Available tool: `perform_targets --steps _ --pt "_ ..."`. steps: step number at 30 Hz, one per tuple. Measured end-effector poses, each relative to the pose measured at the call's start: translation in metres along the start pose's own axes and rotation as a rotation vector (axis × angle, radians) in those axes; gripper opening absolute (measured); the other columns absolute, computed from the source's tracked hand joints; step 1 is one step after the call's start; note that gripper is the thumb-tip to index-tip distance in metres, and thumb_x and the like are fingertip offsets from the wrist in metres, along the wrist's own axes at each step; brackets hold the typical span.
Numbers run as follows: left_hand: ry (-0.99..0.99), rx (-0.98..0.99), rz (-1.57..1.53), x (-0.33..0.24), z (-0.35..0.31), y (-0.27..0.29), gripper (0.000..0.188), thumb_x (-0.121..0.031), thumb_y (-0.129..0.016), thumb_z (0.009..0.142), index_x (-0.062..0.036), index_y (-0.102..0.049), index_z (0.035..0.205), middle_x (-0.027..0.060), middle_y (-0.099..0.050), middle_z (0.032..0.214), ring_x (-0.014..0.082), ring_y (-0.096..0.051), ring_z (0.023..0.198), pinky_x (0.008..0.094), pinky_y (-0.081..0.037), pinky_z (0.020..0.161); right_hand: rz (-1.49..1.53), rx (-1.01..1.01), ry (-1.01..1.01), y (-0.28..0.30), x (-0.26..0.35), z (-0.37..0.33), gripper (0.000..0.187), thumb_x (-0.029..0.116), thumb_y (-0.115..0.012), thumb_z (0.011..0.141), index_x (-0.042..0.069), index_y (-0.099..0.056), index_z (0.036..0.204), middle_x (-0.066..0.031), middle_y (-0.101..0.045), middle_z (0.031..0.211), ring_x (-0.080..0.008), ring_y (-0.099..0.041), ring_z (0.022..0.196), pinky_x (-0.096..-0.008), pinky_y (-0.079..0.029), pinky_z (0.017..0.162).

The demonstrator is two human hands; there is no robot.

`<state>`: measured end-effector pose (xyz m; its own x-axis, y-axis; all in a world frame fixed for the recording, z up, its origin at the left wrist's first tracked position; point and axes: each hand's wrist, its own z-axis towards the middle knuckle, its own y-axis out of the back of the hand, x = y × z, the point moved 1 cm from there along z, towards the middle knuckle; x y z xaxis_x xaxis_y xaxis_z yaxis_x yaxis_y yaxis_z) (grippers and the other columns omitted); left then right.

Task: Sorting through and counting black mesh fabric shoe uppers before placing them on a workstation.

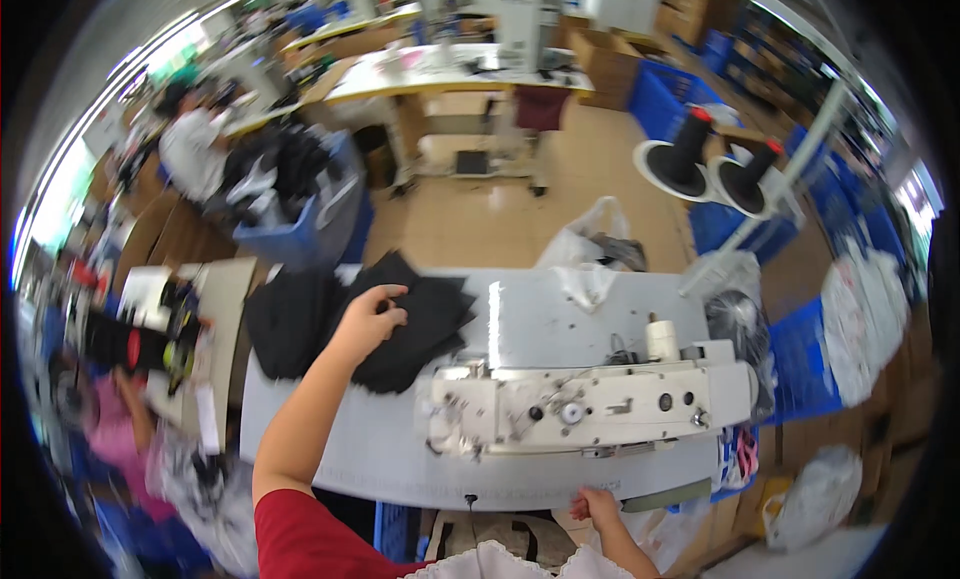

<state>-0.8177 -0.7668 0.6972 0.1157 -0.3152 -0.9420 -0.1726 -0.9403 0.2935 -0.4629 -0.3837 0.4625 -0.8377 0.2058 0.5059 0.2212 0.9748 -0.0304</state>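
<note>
My left hand (372,319) reaches across to the far left of the sewing table (370,459) and rests on a stack of black fabric pieces (420,314). Its fingers are bent and apart, touching the cloth. Beside that stack lies another dark fabric pile (290,324). Near the table's front edge is my right hand (598,506), its fingers curled in with nothing visible in them. Between me and the table's far side stands a long cream sewing machine (590,411), just right of the fabric.
Two black thread cones (690,139) sit on a stand at the right. A white plastic bag (585,244) hangs by the far edge. Blue bins (280,241) hold dark goods at the left. A person in white (190,149) and one in pink (125,439) work at the left.
</note>
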Motion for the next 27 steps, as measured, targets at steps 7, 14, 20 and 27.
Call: perform_targets --steps 7,14,20,27 --pt "0.307 -0.581 -0.579 0.118 -0.248 0.064 0.017 -0.002 -0.052 0.073 -0.0003 -0.061 0.087 0.0046 -0.054 0.065 0.0076 -0.041 0.044 0.0207 -0.028 0.039 -0.028 0.067 -0.027 0.007 0.011 0.016 0.037 0.035 -0.053 0.086 0.000 -0.062 0.079 -0.0119 -0.063 0.062 -0.0205 -0.059 0.049 -0.0279 -0.045 0.043" --pt "0.673 -0.505 -0.837 0.263 -0.382 -0.033 0.026 -0.005 -0.053 0.075 -0.0017 -0.060 0.100 0.0073 -0.060 0.073 0.0118 -0.050 0.048 0.0229 -0.036 0.039 -0.702 0.251 0.117 -0.066 0.034 -0.010 0.030 0.031 -0.053 0.088 0.003 -0.062 0.083 -0.0085 -0.061 0.059 -0.0143 -0.053 0.045 -0.0249 -0.041 0.042" --pt "0.597 -0.580 -1.305 0.349 -0.310 -0.077 0.008 -0.008 -0.050 0.082 -0.0058 -0.055 0.089 0.0054 -0.060 0.074 0.0123 -0.054 0.051 0.0244 -0.039 0.039 -0.925 0.291 0.086 -0.118 0.032 -0.005 0.029 0.026 -0.054 0.088 0.002 -0.060 0.075 -0.0096 -0.059 0.053 -0.0158 -0.053 0.039 -0.0258 -0.040 0.035" --pt "0.494 -0.753 -1.775 0.432 -0.218 -0.035 0.023 -0.011 -0.055 0.085 -0.0005 -0.059 0.106 0.0107 -0.061 0.080 0.0205 -0.059 0.072 0.0309 -0.050 0.060 -0.843 0.201 -0.190 -0.113 0.038 0.002 0.022 0.026 -0.053 0.089 0.005 -0.058 0.089 -0.0044 -0.058 0.070 -0.0140 -0.053 0.056 -0.0268 -0.041 0.048"
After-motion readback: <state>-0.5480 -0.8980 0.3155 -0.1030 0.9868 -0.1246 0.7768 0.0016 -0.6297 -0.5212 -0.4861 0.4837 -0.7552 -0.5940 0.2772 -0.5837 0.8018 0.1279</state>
